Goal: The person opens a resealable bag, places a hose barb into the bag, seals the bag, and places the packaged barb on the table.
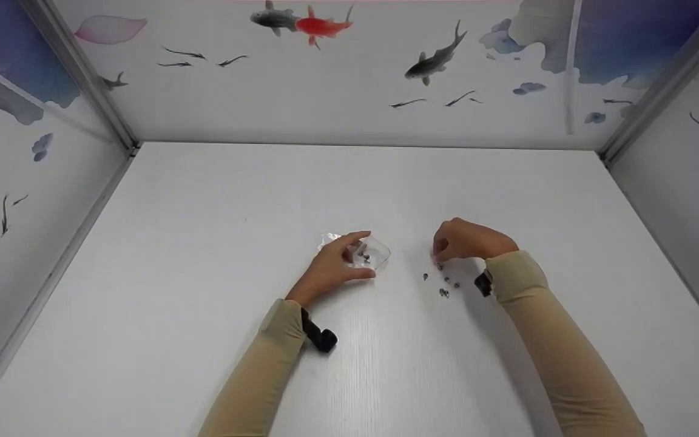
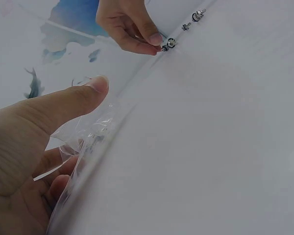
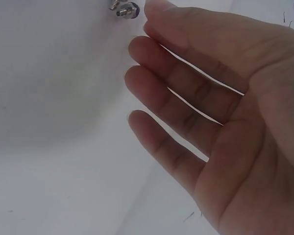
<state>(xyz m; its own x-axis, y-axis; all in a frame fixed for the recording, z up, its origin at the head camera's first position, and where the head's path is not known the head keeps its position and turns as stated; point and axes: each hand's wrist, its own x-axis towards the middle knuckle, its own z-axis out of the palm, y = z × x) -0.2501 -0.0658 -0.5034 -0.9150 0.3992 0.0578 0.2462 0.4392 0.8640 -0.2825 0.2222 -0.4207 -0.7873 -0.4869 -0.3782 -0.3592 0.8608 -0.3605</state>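
Observation:
My left hand (image 1: pixel 332 267) curves round a clear plastic box (image 1: pixel 380 262), thumb on its near side and fingers on its far side. Inside it lie a few small metal pieces (image 1: pixel 366 258). Crinkled clear film (image 2: pixel 100 122) shows between thumb and fingers in the left wrist view. My right hand (image 1: pixel 469 238) reaches down with thumb and forefinger tips close together, right at a small metal fitting (image 2: pixel 171 43). Whether they pinch one, I cannot tell. In the right wrist view a fitting (image 3: pixel 129 11) with a hex collar and thin pin lies just beyond the fingertips.
Several more loose fittings (image 1: pixel 446 280) lie on the white tabletop (image 1: pixel 204 243) below the right hand. Printed panels with fish (image 1: pixel 434 60) enclose the back and both sides, joined by metal posts (image 1: pixel 82 67). Each wrist carries a black strap mount (image 1: pixel 320 335).

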